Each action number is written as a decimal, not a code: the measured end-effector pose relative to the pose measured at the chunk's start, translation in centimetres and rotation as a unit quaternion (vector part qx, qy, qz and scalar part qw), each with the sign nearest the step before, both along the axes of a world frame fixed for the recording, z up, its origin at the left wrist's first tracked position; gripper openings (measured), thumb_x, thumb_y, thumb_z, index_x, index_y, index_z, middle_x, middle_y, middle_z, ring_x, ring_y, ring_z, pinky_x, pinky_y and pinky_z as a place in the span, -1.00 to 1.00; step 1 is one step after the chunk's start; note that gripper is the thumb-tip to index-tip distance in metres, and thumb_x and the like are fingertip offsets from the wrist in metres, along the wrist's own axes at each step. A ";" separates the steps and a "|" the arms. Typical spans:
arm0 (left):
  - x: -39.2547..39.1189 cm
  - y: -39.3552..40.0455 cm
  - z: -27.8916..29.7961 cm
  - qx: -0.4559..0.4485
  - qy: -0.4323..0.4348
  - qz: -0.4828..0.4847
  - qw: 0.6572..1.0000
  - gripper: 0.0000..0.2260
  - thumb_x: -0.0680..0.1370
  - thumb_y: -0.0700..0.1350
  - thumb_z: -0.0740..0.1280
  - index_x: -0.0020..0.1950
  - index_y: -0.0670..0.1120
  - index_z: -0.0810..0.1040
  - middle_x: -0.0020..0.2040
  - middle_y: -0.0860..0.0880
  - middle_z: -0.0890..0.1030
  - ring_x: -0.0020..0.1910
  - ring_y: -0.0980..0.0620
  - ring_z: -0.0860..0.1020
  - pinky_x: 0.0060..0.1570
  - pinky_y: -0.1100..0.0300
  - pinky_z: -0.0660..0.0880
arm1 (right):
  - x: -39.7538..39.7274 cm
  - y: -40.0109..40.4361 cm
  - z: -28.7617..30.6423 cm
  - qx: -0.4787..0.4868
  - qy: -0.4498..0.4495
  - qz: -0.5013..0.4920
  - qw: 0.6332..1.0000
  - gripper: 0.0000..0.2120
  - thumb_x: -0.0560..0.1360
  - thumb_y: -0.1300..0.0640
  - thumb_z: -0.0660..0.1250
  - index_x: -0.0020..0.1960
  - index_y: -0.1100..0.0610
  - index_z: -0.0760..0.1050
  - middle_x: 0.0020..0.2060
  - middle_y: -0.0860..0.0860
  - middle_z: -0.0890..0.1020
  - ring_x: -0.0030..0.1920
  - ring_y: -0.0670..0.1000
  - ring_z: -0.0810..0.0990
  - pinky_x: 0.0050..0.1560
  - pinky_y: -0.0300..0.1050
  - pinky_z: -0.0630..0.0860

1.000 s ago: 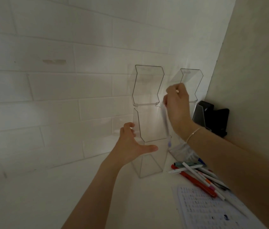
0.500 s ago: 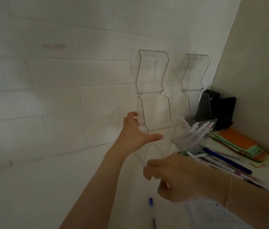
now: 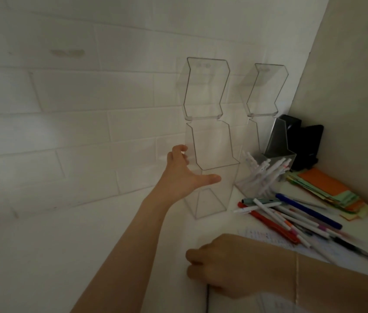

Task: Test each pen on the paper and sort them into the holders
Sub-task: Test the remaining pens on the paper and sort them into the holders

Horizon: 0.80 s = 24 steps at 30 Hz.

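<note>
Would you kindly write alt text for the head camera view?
A person's left hand grips an empty clear holder with its lid up, while the right hand reaches down to the white table. Loose pens lie beside a second holder containing white pens.

The right hand (image 3: 235, 265), near the pile of pens (image 3: 291, 218), has its fingers curled under and hidden, so whether it holds anything cannot be told. The paper (image 3: 266, 236) beneath that pile is mostly covered and its print is too blurred to read. The black pen (image 3: 354, 249) at the pile's right end is smeared.
</note>
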<state>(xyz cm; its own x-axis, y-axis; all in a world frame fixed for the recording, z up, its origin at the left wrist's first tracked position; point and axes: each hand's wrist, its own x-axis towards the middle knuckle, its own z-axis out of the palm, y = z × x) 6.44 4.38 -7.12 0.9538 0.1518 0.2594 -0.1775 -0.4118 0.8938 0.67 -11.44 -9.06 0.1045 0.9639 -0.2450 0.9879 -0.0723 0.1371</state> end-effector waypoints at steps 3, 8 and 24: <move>0.0 -0.1 -0.1 0.006 -0.003 0.006 1.000 -0.09 0.21 0.11 0.58 0.39 0.03 0.12 0.30 0.03 0.26 0.24 0.14 0.34 0.11 0.26 0.33 | 1.0 0.2 1.8 0.024 -0.032 -0.049 0.998 -0.69 0.46 0.24 0.26 0.20 0.18 0.36 0.02 0.14 0.44 -0.15 0.19 0.54 -0.34 0.04 0.41; 0.3 0.0 -0.4 0.002 -0.021 0.012 1.000 -0.07 0.15 0.13 0.58 0.36 -0.01 0.15 0.21 0.02 0.27 0.22 0.09 0.39 0.11 0.20 0.45 | 3.6 -0.7 8.7 0.351 -0.023 -0.157 0.923 -0.86 0.34 0.28 0.28 -0.14 0.11 0.40 -0.28 -0.01 0.50 -0.36 0.02 0.51 -0.40 -0.09 0.48; 0.0 -0.1 0.0 0.022 0.005 0.011 1.000 -0.05 0.19 0.14 0.58 0.40 0.01 0.11 0.28 0.07 0.24 0.23 0.17 0.34 0.06 0.29 0.31 | 10.9 4.5 12.8 0.237 0.300 -0.502 0.776 -0.91 0.40 0.36 0.43 -0.12 0.32 0.55 -0.24 0.19 0.66 -0.24 0.05 0.66 -0.10 -0.14 0.64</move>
